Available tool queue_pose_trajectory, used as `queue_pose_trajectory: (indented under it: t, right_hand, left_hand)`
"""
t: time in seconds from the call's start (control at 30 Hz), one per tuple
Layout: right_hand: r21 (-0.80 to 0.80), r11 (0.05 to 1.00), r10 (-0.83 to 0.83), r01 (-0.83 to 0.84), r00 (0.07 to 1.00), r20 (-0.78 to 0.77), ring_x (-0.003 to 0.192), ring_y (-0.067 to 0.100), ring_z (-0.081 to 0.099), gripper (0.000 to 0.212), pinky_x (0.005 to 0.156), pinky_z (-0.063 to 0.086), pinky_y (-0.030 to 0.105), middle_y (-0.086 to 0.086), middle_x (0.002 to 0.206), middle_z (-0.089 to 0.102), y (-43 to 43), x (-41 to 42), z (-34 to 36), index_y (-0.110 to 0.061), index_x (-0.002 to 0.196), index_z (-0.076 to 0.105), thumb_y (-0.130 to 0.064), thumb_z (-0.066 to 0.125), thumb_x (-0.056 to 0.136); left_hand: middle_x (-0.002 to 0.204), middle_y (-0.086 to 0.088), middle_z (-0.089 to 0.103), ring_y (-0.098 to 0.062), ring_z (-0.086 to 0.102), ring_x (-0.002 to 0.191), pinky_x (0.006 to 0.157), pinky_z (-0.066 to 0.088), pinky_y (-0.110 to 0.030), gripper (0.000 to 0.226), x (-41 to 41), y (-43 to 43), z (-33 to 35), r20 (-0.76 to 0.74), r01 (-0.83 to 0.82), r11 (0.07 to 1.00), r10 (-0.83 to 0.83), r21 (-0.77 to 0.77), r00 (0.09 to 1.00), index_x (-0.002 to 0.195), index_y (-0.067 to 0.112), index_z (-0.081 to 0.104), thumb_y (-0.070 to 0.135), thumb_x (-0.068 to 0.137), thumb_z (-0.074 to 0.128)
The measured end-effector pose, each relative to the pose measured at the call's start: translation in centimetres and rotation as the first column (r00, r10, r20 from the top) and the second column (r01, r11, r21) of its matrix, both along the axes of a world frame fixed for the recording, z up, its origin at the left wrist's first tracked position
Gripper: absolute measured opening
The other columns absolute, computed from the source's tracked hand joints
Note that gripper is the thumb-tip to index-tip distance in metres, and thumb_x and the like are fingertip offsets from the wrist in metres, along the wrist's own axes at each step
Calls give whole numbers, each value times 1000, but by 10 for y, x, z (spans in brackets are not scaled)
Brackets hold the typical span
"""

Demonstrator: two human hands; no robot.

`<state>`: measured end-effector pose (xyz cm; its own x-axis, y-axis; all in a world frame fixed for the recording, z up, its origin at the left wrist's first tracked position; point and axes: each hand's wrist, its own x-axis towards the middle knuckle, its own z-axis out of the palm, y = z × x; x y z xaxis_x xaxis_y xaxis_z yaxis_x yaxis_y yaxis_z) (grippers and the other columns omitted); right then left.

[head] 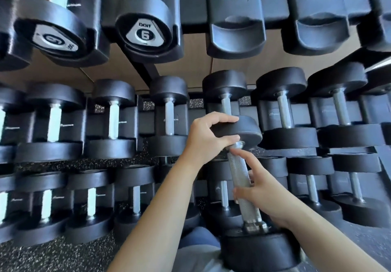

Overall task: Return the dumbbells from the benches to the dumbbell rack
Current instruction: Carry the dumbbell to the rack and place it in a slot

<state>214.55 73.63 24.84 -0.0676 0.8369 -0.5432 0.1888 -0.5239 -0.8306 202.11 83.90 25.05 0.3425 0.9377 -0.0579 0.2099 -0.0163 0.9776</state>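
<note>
A black dumbbell with a knurled steel handle (241,178) is held in front of the three-tier dumbbell rack (148,70), tilted with one head up and one near my body. My left hand (205,136) grips the upper head (247,129), fingers curled over its edge. My right hand (260,193) holds the handle from the right, index finger stretched along it toward the collar. The lower head (258,248) is close to my lap. The upper head sits in front of a middle-row dumbbell (225,102).
Two top-row cradles (236,21) (321,23) stand without dumbbells. Dumbbells marked 5 (53,38) and 6 (146,32) sit at top left. The middle and bottom rows are packed with black dumbbells. Speckled rubber floor (53,250) lies below.
</note>
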Motion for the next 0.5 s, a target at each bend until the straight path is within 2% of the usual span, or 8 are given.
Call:
queue_pose_trajectory:
  t: [0.1,0.2,0.3,0.37,0.47,0.5]
  right_hand:
    - [-8,1000,-27,27,1000,13,69,12,51,77,78,51,34,-12,94,50,18,4,6,-54,119,37,10,56,79]
    - [32,999,-26,25,999,31,70,17,49,78,74,52,38,-11,101,52,42,11,13,-52,122,36,9,56,78]
    - [68,997,-47,46,999,10,62,11,51,78,64,49,31,-8,111,50,71,21,22,-52,121,36,10,56,78]
    - [95,994,-53,53,999,-4,64,15,51,78,65,51,35,-9,119,50,93,27,29,-53,121,37,10,55,78]
    - [159,985,-63,60,998,17,67,20,55,76,71,52,25,-21,123,46,126,36,42,-48,124,36,10,55,79]
    - [176,982,-66,63,998,10,73,22,57,75,76,52,27,-20,122,47,137,38,47,-47,125,36,10,55,80]
  left_hand:
    - [97,7,67,-5,59,97,91,43,-20,37,8,20,7,-10,32,999,-32,42,999,90,28,67,4,64,77]
    - [97,11,67,0,58,96,91,40,-14,35,20,47,16,-31,64,993,-61,101,998,92,24,68,4,65,77]
    - [96,15,66,2,58,97,90,39,-12,34,30,79,27,-35,84,985,-80,153,996,92,26,68,8,64,78]
    - [95,14,66,2,58,95,88,39,-11,34,35,100,36,-23,87,978,-84,191,996,91,26,67,8,64,78]
    - [93,15,65,5,58,91,85,39,-9,35,45,134,50,-2,81,962,-83,259,997,91,24,67,5,64,78]
    - [92,14,65,5,59,90,84,39,-9,36,48,145,55,3,79,957,-83,278,997,92,24,67,5,64,78]
